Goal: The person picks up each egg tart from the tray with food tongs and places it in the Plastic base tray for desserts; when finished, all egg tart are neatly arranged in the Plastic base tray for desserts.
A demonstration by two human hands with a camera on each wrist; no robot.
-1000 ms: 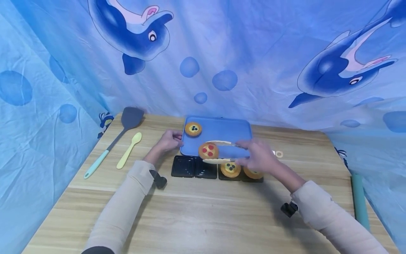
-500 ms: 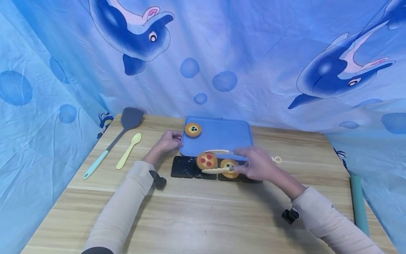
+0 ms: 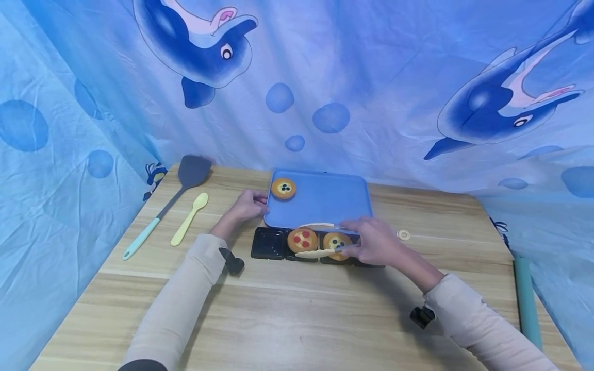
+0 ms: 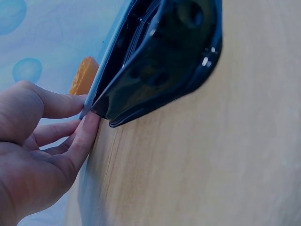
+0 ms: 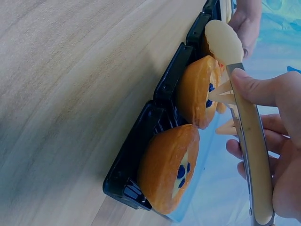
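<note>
Left hand [image 3: 248,206] pinching tray [image 3: 327,198] edge, tongs [image 3: 316,254] parted, broad tabletop [image 3: 297,314]

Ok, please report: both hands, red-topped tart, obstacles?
Left hand pinches blue tray. Right hand holds tongs, red-topped tart between tips. Tart at second compartment from left; no obstacle seen.

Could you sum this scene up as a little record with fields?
Left hand: pinches the blue tray by its left edge
Right hand: holds tongs around the red-topped tart
Red-topped tart: in or just above the second compartment from left of the black tray
Blueberry tarts: one on blue tray, two in black tray
Left side: spatula, yellow spoon
</note>
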